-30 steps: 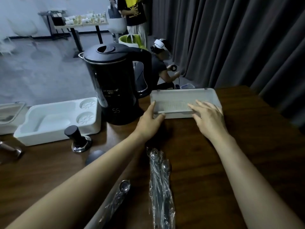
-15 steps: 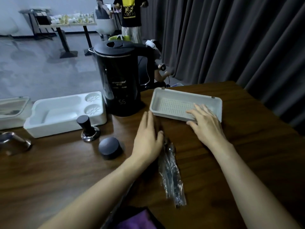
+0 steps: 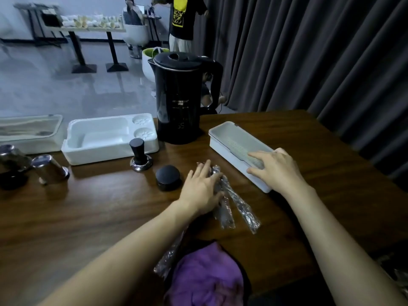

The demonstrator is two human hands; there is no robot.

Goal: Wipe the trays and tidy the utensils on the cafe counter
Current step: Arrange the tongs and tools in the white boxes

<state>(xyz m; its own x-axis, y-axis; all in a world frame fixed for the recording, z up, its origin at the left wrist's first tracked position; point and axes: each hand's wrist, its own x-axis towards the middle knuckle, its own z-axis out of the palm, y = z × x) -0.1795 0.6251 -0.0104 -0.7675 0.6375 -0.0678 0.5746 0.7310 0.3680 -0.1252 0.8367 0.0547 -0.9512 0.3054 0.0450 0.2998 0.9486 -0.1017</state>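
Left hand lies flat on the plastic-wrapped utensils at table centre, fingers nearly straight, nothing gripped. Right hand rests on the near end of the white slotted tray, fingers spread and relaxed, not curled round it. The tray sits angled on the wooden table, right of the black kettle. Kettle display reads "55"; the brand line above it is too blurred to read. A tamper and a black round puck stand left of the utensils. A purple cloth lies at the near edge.
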